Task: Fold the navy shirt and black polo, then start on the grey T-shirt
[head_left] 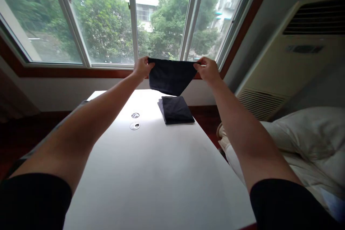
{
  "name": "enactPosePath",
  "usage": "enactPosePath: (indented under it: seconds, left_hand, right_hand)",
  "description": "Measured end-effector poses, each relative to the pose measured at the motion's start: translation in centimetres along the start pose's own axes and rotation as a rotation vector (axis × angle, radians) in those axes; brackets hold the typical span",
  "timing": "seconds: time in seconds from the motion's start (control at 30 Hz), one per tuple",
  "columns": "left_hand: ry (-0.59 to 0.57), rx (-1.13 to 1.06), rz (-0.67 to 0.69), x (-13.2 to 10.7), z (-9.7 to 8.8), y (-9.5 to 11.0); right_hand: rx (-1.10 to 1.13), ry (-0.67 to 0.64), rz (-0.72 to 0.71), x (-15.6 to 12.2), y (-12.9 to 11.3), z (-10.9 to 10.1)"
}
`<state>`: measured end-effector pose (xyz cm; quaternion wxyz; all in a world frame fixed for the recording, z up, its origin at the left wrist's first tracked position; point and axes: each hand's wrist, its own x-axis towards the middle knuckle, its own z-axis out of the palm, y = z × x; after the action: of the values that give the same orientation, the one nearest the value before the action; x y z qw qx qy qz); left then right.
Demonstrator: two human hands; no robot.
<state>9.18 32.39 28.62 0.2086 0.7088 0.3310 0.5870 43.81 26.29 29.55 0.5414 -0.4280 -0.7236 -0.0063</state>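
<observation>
The dark cloth [169, 77] is up near the tabletop's [151, 172] far edge, top corners pinched tight by left hand [141, 68] and right hand [208, 70], seemingly for straightening; lowering it would call for even tension; a folded stack [178, 110] lies toward the far right corner

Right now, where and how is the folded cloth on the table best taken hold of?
Probably by the near edge of the folded cloth, pinched above and below, coming from the person's side: it lies flat on the white table with that edge exposed. A hand would first need freeing: the left hand and right hand pinch another dark cloth.
</observation>
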Motion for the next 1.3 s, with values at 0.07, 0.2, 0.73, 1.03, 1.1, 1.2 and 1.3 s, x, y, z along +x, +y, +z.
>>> enactPosePath:
  seconds: [0.07, 0.2, 0.73, 1.03, 1.1, 1.2, 1.3]
  left_hand:
    - [-0.009, 0.18, 0.054, -2.3, 2.4, -2.1]
    - [-0.188, 0.491, 0.108, -11.4, 7.5, -7.0]
    - [-0.452, 0.673, 0.092, -26.2, 12.9, -12.7]
    - [-0.578, 0.698, 0.032, -27.8, 12.2, -13.5]
    - [-0.605, 0.698, 0.036, -27.8, 12.0, -13.4]
    - [-0.63, 0.683, 0.072, -28.1, 11.3, -13.2]
    - [-0.606, 0.69, 0.103, -28.5, 9.8, -13.5]
  right_hand:
    - [-0.231, 0.053, -0.009, -2.5, 1.6, -0.4]
    - [-0.66, -0.229, 0.08, -10.6, 4.4, 0.9]
    - [-0.898, -0.739, 0.224, -24.6, 9.2, 4.8]
    - [-0.914, -0.614, 0.362, -25.3, 10.1, 6.2]
    - [-0.893, -0.484, 0.335, -25.3, 9.7, 7.4]
    - [-0.74, -0.431, 0.248, -25.2, 8.7, 10.0]
    - [-0.603, -0.419, 0.171, -25.2, 7.4, 13.6]
